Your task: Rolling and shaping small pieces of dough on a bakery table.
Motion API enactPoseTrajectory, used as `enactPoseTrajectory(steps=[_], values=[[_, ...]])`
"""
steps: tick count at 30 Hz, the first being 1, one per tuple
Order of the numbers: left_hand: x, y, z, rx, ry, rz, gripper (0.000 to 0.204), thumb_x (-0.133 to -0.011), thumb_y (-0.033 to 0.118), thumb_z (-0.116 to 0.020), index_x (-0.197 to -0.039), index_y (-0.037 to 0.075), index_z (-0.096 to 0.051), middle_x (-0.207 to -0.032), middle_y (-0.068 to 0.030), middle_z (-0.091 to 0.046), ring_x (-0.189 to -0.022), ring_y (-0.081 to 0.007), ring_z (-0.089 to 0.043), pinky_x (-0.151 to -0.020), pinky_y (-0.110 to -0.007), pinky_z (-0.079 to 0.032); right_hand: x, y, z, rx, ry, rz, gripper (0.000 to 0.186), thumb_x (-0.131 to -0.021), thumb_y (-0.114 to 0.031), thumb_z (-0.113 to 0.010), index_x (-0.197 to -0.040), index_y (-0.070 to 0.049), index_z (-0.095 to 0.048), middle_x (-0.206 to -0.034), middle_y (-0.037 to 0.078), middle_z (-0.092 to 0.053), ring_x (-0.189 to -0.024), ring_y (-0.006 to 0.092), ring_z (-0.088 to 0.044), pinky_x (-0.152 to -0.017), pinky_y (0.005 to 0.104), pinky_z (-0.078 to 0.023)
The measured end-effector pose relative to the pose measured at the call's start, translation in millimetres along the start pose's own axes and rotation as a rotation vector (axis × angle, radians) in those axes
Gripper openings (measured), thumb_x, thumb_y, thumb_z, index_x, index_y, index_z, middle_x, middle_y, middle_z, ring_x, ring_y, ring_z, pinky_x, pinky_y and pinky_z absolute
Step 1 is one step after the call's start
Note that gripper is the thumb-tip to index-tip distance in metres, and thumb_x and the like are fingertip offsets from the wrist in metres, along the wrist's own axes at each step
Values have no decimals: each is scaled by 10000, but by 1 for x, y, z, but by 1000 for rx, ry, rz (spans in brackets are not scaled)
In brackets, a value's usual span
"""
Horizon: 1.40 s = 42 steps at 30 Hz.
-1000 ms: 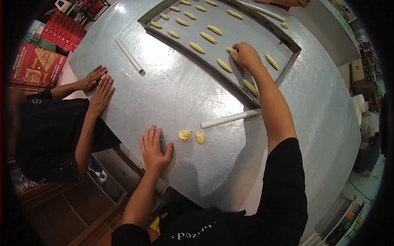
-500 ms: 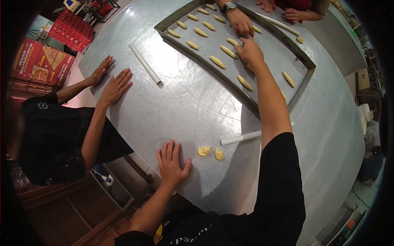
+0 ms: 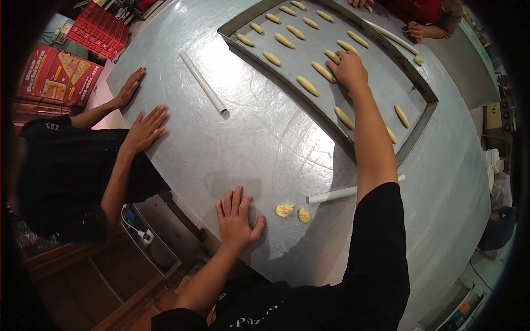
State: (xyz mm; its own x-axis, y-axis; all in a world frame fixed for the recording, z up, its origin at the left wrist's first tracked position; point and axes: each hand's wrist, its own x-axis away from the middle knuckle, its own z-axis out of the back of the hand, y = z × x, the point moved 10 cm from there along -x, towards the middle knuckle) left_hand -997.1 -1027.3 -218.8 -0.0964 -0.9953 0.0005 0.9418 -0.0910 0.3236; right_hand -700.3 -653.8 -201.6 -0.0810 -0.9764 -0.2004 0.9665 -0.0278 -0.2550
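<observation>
My left hand lies spread on the steel table, holding nothing, left of two pale yellow dough lumps. My right hand reaches into a large metal tray, its fingers closed on a small dough roll. Several long, tapered dough pieces lie spaced out on the tray. A white tube rests right of the lumps, partly hidden under my right forearm.
On the left a person in black rests both hands on the table near another tube. At top right another person's hands are beside a tube. Red crates and a red box stand beyond the table.
Another person's hand with a watch, in the tray half a second ago, has withdrawn, showing a dough piece there. My right hand stays at the tray. The view has shifted.
</observation>
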Motion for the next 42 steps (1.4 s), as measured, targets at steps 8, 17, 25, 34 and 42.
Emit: enactPoseTrajectory(steps=[8, 17, 25, 34, 42], values=[[0, 0, -14, 35, -28, -35, 580, -772, 345, -640, -1252, 66, -471, -1470, -183, -367, -1359, -389, -308, -1099, -595, -150, 40, 17, 68, -166, -99, 130, 392, -891, -417, -616, -1091, -87, -682, -972, 142, -702, -871, 330, -671, -772, 388, -510], [-2, 9, -9, 8, 55, -154, 594, -843, 388, -598, -1311, 49, -458, -1483, -186, -329, -1376, -392, -265, -1083, -631, -137, 287, 8, 87, 311, -205, 283, 395, -774, -78, -620, -1154, -178, -659, -1428, 79, -464, -1321, 290, -428, -1085, 476, -339], [7, 26, -16, 110, 37, -405, 639, -869, 384, -594, -1386, 56, -410, -1503, -202, -278, -1412, -394, -206, -1093, -662, -95, 394, 52, 109, 397, 23, 148, 234, -862, -126, -565, -1076, -180, -645, -1362, 57, -521, -1325, 283, -420, -1108, 489, -298], [2, 129, -18, 34, 38, -929, 494, -848, 241, -650, -1303, 108, -514, -1357, -93, -490, -1401, -278, -304, -1097, -691, -82, 531, 46, 136, 85, -6, -205, 311, -859, -157, -628, -1168, -132, -616, -1126, 79, -608, -1076, 281, -561, -960, 432, -406], [18, 194, -5, 409, -56, -942, 153, -856, 88, -600, -998, 51, -643, -994, -91, -646, -901, -286, -630, -885, -401, -500, 662, 70, 163, 176, 58, -509, 324, -869, -163, -644, -1189, -118, -620, -1076, 85, -598, -1013, 293, -558, -880, 412, -431]])
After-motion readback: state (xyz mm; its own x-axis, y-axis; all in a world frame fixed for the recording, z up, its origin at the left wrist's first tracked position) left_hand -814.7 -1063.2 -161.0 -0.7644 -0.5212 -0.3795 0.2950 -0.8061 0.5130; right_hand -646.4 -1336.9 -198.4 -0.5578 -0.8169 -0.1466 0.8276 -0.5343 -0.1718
